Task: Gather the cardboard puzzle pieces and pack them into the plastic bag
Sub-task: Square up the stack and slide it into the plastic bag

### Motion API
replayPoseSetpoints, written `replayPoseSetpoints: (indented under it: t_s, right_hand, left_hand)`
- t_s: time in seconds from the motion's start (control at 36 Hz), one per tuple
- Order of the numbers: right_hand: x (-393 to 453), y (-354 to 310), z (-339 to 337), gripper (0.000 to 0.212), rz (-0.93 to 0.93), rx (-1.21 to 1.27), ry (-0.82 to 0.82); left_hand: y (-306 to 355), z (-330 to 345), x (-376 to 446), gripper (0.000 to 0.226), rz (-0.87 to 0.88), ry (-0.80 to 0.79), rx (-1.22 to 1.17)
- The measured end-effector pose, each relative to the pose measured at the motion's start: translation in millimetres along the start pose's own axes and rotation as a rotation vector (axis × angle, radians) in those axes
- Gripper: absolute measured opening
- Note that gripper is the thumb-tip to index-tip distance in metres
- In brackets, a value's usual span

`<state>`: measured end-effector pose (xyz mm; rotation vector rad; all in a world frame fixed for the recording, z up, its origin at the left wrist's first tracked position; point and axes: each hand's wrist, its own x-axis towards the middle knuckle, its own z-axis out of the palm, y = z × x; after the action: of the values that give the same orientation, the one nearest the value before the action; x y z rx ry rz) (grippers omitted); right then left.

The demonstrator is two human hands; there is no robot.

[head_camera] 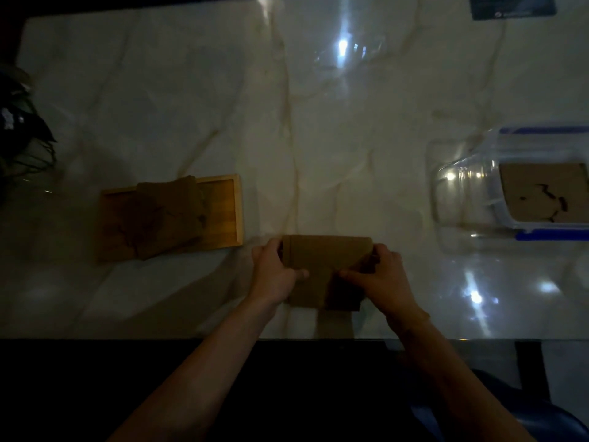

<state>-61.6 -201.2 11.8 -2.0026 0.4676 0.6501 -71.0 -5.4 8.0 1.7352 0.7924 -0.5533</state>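
Observation:
A stack of brown cardboard puzzle pieces (pixel 328 253) lies near the table's front edge. My left hand (pixel 274 271) grips its left side and my right hand (pixel 382 275) grips its right side, thumbs on top. More cardboard pieces (pixel 165 218) are piled in a wooden tray (pixel 228 212) to the left. A clear plastic bag (pixel 347 55) lies flat at the far middle of the table, hard to make out under the glare. On the right, a clear plastic container with blue clips (pixel 471 186) holds an assembled cardboard puzzle (pixel 541 193).
The marble table (pixel 191 90) is dim with bright light reflections. A dark plant (pixel 22 129) stands at the left edge. A dark card or booklet (pixel 513 6) lies at the far right. The table's front edge runs just below my hands.

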Motion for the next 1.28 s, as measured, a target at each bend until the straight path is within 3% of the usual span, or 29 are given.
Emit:
replayPoseSetpoints:
  t_s: [0.14, 0.28, 0.44, 0.69, 0.92, 0.97, 1.03, 1.14, 1.28]
  right_hand:
    - [-13.5, -6.5, -3.7, 0.043, -0.150, 0.116, 0.021]
    - [-22.4, -13.2, -9.4, 0.034, -0.323, 0.090, 0.085]
    - [-24.4, -22.6, -11.9, 0.029, -0.470, 0.155, 0.095]
    - [-15.3, -10.2, -8.0, 0.023, -0.416, 0.167, 0.037]
    - [-10.7, -7.3, -9.7, 0.032, -0.425, 0.143, 0.025]
    - [-10.6, -6.8, -10.7, 0.032, -0.427, 0.128, 0.018]
    - [-9.5, -6.3, -11.4, 0.034, -0.432, 0.086, 0.022]
    - [-8.8, -5.4, -11.4, 0.030, -0.444, 0.076, 0.037]
    - [-9.6, -2.9, -11.2, 0.026, -0.490, 0.081, 0.032]
  left_hand:
    - [6.6, -0.8, -13.9, 0.051, 0.260, 0.069, 0.124]
    - [12.6, -4.2, -21.5, 0.055, 0.450, 0.184, 0.234]
    - [12.5, -4.1, -26.1, 0.055, 0.606, 0.233, 0.164]
    - [-5.7, 4.1, -19.9, 0.054, 0.601, 0.225, 0.180]
    - [-1.9, -0.2, -17.9, 0.050, 0.634, 0.215, 0.198]
    - [1.0, -2.9, -23.0, 0.063, 0.641, 0.226, 0.233]
    - [6.4, -7.5, -30.9, 0.080, 0.732, 0.287, 0.317]
    - [19.7, -7.2, -53.3, 0.081, 1.105, 0.395, 0.638]
    - [19.9, 19.9, -75.4, 0.084, 1.182, 0.380, 0.837]
